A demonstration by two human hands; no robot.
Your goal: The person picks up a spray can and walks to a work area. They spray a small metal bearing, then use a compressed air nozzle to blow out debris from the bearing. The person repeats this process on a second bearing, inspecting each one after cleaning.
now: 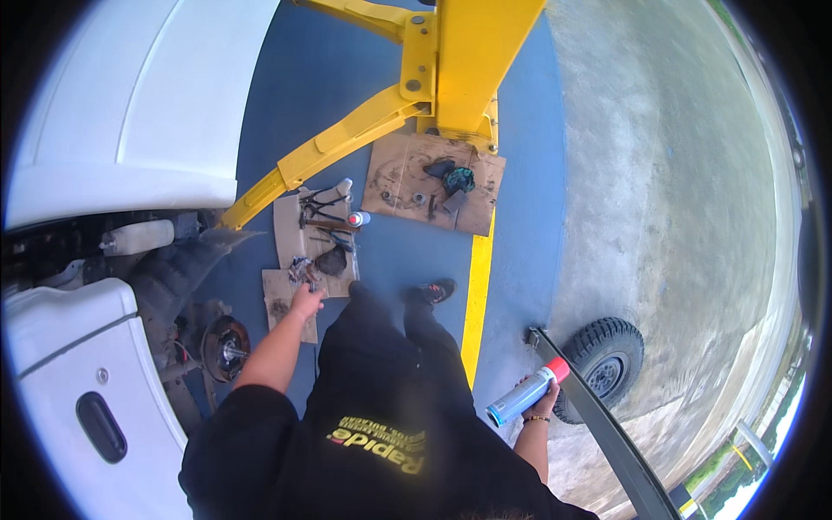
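My right hand (pixel 546 402), low on the right, is wrapped round a spray can (pixel 523 395) with a blue and white body and a red cap. The can is tilted, its cap pointing up and right. In front of my left leg, my left hand (pixel 307 302) is closed with curled fingers; whatever it may hold is too small to make out. Just beyond that hand lie a crumpled rag (pixel 302 269) and a dark lump (pixel 331 261) on cardboard (pixel 287 232). Several hand tools (pixel 321 208) are laid out further up, beside a second spray can (pixel 359 219) with a red top.
A raised white vehicle (pixel 82 364) fills the left, its wheel hub (pixel 227 349) bare. The yellow lift arm (pixel 347 130) reaches under it from the yellow post (pixel 477 69). Another cardboard sheet (pixel 399 165) holds dark parts. A tyre (pixel 609 368) lies right, behind a grey metal bar (pixel 611 429).
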